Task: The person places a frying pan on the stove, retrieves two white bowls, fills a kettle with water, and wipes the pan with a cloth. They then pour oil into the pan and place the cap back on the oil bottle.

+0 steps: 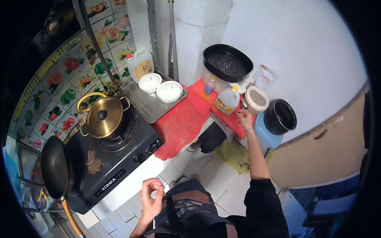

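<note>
My right hand (245, 117) reaches over the red-covered counter, its fingers bent beside a small shiny metal item (244, 104); whether it grips anything I cannot tell. Just left of those fingers stands a plastic jug with a yellow cap (226, 101). A lidded tub (256, 97) is behind the hand, and a light-blue plastic lid (265, 132) lies to its right under a black pot (280, 116). My left hand (151, 195) hovers in front of my apron, palm up with curled fingers, and something small and pale may lie in it.
On the black gas stove (119, 159) sit a lidded golden pot (104, 117) and, at the left, a black wok (55, 168). A metal tray (154, 111) bears two white lidded bowls (169, 91). A black perforated steamer tray (227, 62) and an oil bottle (209, 88) stand by the wall.
</note>
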`<control>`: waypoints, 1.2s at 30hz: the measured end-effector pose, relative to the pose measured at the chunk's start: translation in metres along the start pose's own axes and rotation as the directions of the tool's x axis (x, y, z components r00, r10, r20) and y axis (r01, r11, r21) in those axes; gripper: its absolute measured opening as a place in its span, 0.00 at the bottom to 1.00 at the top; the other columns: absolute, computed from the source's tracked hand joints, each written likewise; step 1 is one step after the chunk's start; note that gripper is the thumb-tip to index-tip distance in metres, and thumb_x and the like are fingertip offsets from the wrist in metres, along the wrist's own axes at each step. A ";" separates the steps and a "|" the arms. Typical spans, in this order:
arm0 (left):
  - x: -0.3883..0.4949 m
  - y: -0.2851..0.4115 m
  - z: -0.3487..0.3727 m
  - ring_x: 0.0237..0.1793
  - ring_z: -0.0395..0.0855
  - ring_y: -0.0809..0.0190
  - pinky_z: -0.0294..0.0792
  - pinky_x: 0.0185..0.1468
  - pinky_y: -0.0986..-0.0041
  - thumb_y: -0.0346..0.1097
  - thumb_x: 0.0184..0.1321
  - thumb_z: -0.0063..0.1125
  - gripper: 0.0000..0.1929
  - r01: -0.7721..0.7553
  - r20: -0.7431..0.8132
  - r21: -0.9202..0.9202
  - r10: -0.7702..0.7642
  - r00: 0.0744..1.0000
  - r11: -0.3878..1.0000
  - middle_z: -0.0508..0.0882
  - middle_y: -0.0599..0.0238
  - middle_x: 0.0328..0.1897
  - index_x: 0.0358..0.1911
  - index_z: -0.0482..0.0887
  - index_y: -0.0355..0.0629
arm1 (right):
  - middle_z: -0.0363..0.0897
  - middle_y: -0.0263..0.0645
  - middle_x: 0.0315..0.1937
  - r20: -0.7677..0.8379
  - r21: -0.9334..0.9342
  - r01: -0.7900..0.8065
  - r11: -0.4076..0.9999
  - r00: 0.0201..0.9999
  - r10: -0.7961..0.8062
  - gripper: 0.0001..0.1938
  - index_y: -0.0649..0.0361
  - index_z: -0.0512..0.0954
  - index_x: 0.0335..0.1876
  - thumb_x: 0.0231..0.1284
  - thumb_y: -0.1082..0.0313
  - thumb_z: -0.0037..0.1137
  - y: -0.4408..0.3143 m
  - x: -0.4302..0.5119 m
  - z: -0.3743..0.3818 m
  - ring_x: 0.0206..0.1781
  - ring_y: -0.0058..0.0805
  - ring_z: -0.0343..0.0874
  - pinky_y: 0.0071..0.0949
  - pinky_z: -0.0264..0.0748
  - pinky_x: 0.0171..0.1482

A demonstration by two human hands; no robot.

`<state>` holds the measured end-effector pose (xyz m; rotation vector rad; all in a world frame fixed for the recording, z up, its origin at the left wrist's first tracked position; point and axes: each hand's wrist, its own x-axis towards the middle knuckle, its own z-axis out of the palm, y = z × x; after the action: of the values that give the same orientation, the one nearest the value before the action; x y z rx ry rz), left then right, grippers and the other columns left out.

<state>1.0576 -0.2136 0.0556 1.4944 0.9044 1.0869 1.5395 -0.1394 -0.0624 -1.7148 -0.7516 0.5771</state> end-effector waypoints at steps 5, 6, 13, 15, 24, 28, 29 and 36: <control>0.011 -0.001 0.020 0.27 0.73 0.71 0.69 0.29 0.80 0.26 0.57 0.48 0.10 0.210 -0.304 0.222 -0.137 0.943 0.952 0.73 0.67 0.28 0.42 0.67 0.38 | 0.75 0.45 0.38 -0.011 -0.220 0.197 0.955 0.979 -0.205 0.19 0.64 0.71 0.47 0.44 0.73 0.50 0.064 0.149 -0.017 0.39 0.36 0.75 0.33 0.72 0.42; 0.008 0.002 0.026 0.27 0.73 0.71 0.69 0.30 0.80 0.25 0.57 0.47 0.11 0.263 -0.368 0.213 -0.172 0.914 0.941 0.74 0.67 0.28 0.43 0.67 0.38 | 0.74 0.46 0.41 0.176 -0.059 0.167 0.984 0.972 -0.155 0.21 0.64 0.69 0.49 0.44 0.71 0.52 0.075 0.174 -0.020 0.41 0.37 0.75 0.35 0.72 0.44; 0.011 0.010 0.078 0.26 0.74 0.71 0.67 0.31 0.79 0.27 0.57 0.48 0.13 0.382 -0.509 0.107 -0.279 0.814 0.918 0.75 0.67 0.31 0.46 0.68 0.38 | 0.73 0.41 0.39 0.421 -0.353 0.173 0.919 0.907 -0.009 0.26 0.68 0.66 0.52 0.51 0.58 0.55 0.129 0.228 -0.024 0.35 0.31 0.73 0.27 0.71 0.39; 0.010 0.009 0.085 0.23 0.75 0.67 0.67 0.28 0.77 0.29 0.56 0.48 0.12 0.370 -0.569 0.148 -0.227 0.790 0.917 0.75 0.65 0.30 0.45 0.68 0.40 | 0.72 0.36 0.33 0.429 -0.061 -0.021 0.998 0.902 0.045 0.23 0.65 0.69 0.48 0.50 0.58 0.56 0.125 0.220 -0.021 0.31 0.23 0.70 0.23 0.69 0.33; 0.006 0.013 0.087 0.24 0.74 0.71 0.66 0.30 0.80 0.28 0.55 0.50 0.10 0.382 -0.698 0.161 -0.169 0.696 0.910 0.75 0.66 0.28 0.41 0.72 0.38 | 0.71 0.32 0.27 0.391 0.003 -0.005 1.000 0.920 0.003 0.15 0.63 0.70 0.41 0.50 0.62 0.54 -0.010 0.144 -0.054 0.26 0.18 0.68 0.19 0.66 0.27; 0.001 0.012 0.091 0.25 0.73 0.72 0.66 0.29 0.80 0.28 0.55 0.51 0.09 0.326 -0.704 0.166 -0.120 0.700 0.931 0.75 0.66 0.27 0.40 0.73 0.37 | 0.70 0.31 0.24 0.520 -0.019 0.040 0.999 0.854 -0.024 0.12 0.62 0.71 0.37 0.50 0.64 0.53 -0.056 0.092 -0.014 0.23 0.16 0.67 0.17 0.65 0.25; 0.000 0.011 0.091 0.25 0.73 0.73 0.66 0.30 0.81 0.28 0.56 0.51 0.08 0.324 -0.710 0.145 -0.130 0.692 0.935 0.75 0.67 0.26 0.39 0.73 0.37 | 0.70 0.30 0.23 0.547 -0.034 0.057 0.998 0.837 -0.029 0.11 0.62 0.71 0.36 0.50 0.64 0.53 -0.065 0.079 0.001 0.23 0.15 0.66 0.16 0.64 0.24; -0.010 0.008 0.095 0.22 0.72 0.74 0.64 0.28 0.83 0.26 0.55 0.52 0.07 0.317 -0.766 0.125 -0.112 0.633 0.940 0.76 0.68 0.25 0.38 0.74 0.35 | 0.67 0.24 0.17 0.766 0.215 0.002 0.977 0.620 -0.170 0.03 0.61 0.73 0.24 0.45 0.72 0.50 -0.101 0.031 0.128 0.18 0.10 0.62 0.14 0.56 0.19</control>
<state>1.1455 -0.2529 0.0562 1.0434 1.8209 1.4776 1.4508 -0.0151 0.0020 -1.1784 -1.3338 1.3336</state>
